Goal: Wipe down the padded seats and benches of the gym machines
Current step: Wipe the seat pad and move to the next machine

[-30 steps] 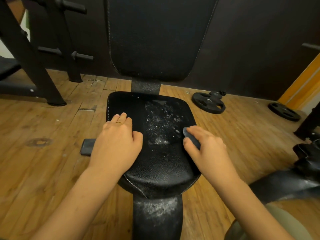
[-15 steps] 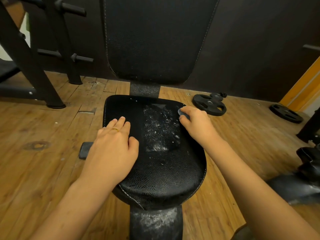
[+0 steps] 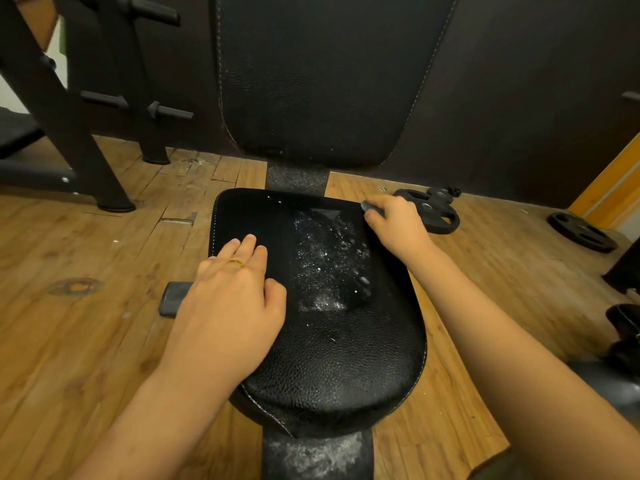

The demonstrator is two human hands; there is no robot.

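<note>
In the head view your left hand [image 3: 228, 306] lies flat, fingers straight, on the near-left of the seat [image 3: 329, 362]. Your right hand [image 3: 398, 226] is curled round a small dark cloth [image 3: 371, 206] at the seat's far right corner, near the plate [image 3: 441, 216] on the floor beyond it. The white specks [image 3: 329, 265] lie unwiped between your hands, so a stroke kept to the edge would likely miss them. Pressing that close to the rim could also slide the cloth off the pad.
</note>
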